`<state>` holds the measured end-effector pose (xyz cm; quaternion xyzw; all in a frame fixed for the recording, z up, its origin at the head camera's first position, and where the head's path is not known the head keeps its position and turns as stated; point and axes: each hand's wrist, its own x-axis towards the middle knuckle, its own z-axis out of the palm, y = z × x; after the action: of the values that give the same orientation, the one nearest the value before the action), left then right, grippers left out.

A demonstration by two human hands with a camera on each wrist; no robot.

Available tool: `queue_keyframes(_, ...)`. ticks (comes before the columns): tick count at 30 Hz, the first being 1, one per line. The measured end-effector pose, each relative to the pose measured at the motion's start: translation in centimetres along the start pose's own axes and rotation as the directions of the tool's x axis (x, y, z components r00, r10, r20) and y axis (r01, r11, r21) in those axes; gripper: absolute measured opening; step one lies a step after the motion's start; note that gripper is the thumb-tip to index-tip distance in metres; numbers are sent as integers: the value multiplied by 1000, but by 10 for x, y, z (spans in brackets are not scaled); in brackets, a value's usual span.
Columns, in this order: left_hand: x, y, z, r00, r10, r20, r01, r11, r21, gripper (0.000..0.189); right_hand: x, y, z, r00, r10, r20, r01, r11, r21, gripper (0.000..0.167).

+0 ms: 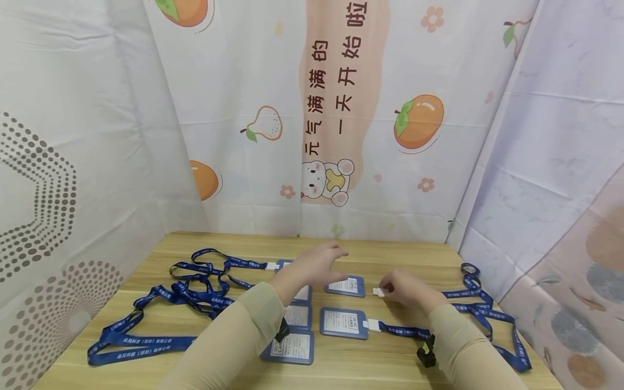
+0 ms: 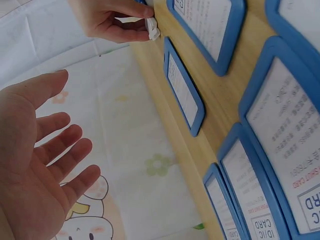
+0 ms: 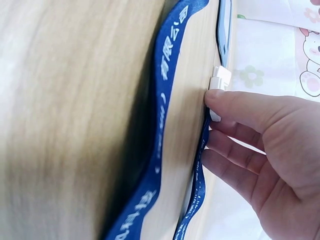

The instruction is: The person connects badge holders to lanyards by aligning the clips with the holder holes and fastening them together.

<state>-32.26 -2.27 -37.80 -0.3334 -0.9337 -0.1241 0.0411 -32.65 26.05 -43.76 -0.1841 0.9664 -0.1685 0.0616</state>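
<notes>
My right hand (image 1: 403, 287) pinches the white plastic clip (image 3: 218, 86) of a blue lanyard (image 3: 197, 185) between thumb and fingers, low over the table. A little left of that clip lies a blue-framed ID card holder (image 1: 347, 286), apart from it. My left hand (image 1: 314, 264) hovers above that holder with fingers spread and nothing in them, as the left wrist view also shows. Nearer to me, another card holder (image 1: 343, 323) lies joined by a white clip (image 1: 373, 325) to its own blue lanyard (image 1: 404, 331).
Several card holders (image 1: 288, 348) lie in a column left of centre, partly behind my left arm. Their blue lanyards (image 1: 146, 341) spread loosely over the table's left side. Lanyard straps (image 1: 521, 346) loop near the right edge. A printed curtain (image 1: 244, 179) hangs behind the wooden table (image 1: 361, 374).
</notes>
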Motion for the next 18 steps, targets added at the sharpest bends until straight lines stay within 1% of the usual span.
queue_keyframes(3,3,-1,0,1000,-15,-1,15,1000,-11,63,-1,-1,0,1000,1,2,-1,1000,2,19)
queue_keyframes(10,11,-5,6,994,-108,37,110,992,-58,64,-2,-1,-1,1000,4,7,-4,1000,17,19)
queue_keyframes(14,16,-7,15,988,-140,70,144,987,-69,63,-1,1,0,1000,2,3,-2,1000,15,19)
queue_keyframes(18,20,-7,27,983,-150,102,154,988,-31,63,0,3,2,1000,15,8,-16,1000,22,18)
